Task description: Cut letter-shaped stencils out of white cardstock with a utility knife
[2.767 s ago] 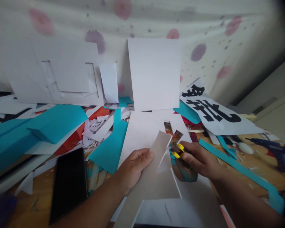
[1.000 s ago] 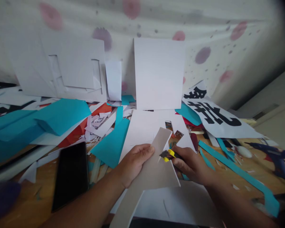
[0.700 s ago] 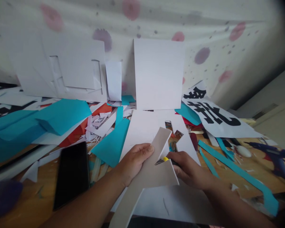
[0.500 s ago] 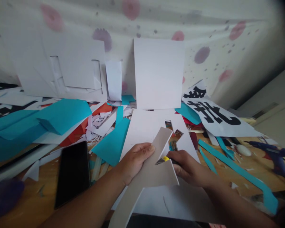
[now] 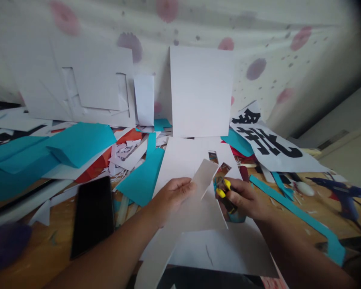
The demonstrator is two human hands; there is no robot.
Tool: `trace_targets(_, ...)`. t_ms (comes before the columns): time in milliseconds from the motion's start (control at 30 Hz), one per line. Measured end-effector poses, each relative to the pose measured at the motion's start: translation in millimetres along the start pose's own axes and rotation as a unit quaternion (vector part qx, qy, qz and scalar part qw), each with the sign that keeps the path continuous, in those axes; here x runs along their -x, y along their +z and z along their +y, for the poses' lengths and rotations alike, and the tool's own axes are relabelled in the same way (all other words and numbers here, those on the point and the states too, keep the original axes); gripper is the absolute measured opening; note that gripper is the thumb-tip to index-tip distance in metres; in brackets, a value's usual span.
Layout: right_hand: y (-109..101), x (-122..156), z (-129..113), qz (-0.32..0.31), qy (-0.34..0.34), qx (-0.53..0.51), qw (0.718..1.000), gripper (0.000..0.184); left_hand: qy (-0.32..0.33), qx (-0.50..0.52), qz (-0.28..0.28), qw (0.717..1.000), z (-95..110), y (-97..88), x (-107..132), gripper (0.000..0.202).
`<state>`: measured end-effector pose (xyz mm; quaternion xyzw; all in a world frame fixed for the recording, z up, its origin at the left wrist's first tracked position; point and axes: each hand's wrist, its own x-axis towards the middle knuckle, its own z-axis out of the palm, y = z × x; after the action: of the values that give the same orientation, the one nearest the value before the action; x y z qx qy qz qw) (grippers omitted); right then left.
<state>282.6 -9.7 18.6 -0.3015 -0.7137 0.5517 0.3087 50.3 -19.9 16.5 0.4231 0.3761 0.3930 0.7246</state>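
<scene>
My left hand (image 5: 173, 197) grips a white foam board piece (image 5: 195, 214), thumb on top and fingers underneath. The piece has an angled upper arm, a slit running into it, and a long strip hanging toward me. Beside its right edge, my right hand (image 5: 245, 198) is closed around a black and yellow utility knife (image 5: 228, 198), held apart from the board. Motion blur hides the blade. Beneath both hands lies a larger white board (image 5: 180, 154) with small cut-out openings.
A black phone (image 5: 92, 216) lies left, near teal paper (image 5: 78, 144) and paper scraps. White boards (image 5: 201, 92) lean against the patterned curtain. A sheet with black characters (image 5: 276, 150), a teal strip (image 5: 291, 206) and a blue glue gun (image 5: 343, 192) are right.
My right hand has drawn the knife rightward, away from the slit in the board piece, and turned it upward. My left hand keeps its hold in nearly the same place.
</scene>
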Motion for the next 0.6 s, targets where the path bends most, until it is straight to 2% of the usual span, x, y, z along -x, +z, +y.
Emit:
trace_targets(100, 1.3, 0.2, -11.9, 0.079, 0.003, 0.000, 0.997, 0.041, 0.044, -0.075, 0.013, 0.996, 1.8, -3.0, -1.4, 0.039)
trace_targets(167, 6.3, -2.8, -22.8, 0.107, 0.025, 0.028, 0.994, 0.040, 0.076, -0.153, 0.034, 0.985, 4.1, -4.4, -1.6, 0.039)
trace_targets(267, 17.4, -9.1, -37.4, 0.127, 0.052, 0.139, 0.981, 0.031, 0.117, -0.257, 0.064, 0.957, 7.4, -4.4, -1.0, 0.043)
trace_targets(333, 24.9, -12.8, -43.9, 0.136, 0.050, 0.245, 0.959, 0.022, 0.135, -0.294, 0.076, 0.943, 8.4, -3.3, -0.5, 0.042)
trace_targets(467, 36.0, -17.6, -47.5, 0.120, 0.026, 0.423, 0.898, 0.007, 0.137, -0.292, 0.078, 0.943, 7.5, -0.4, -0.4, 0.036)
trace_targets(600, 40.2, -20.7, -40.9, 0.115, -0.021, 0.489, 0.865, 0.009, 0.125, -0.239, 0.094, 0.958, 4.1, 1.9, -2.0, 0.037)
